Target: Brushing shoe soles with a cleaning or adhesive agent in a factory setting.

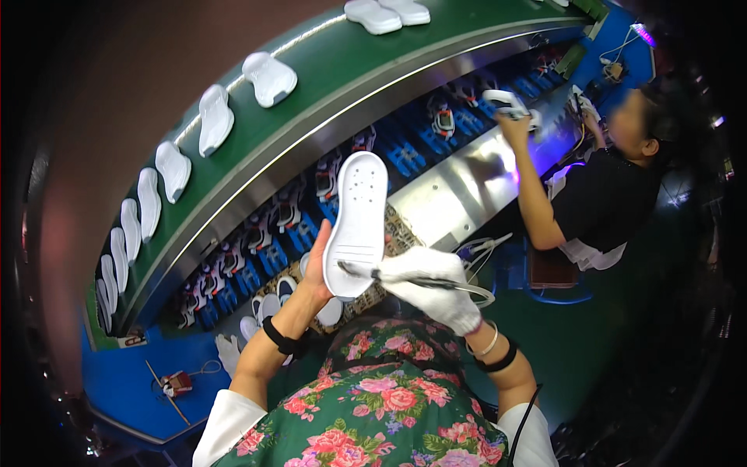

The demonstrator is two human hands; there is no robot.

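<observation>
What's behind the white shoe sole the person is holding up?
Behind the white sole, the left hand grips its rear face, with blue racks and a patterned mat beyond. The sole hides most of that hand's fingers.

Ten white soles (268,78) on the green conveyor belt (342,70), one white sole (358,222) held up, two people.

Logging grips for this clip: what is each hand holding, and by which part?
The left hand holds a white shoe sole upright by its lower end. The gloved right hand grips a thin brush-like tool along its handle, tip on the sole.
</observation>
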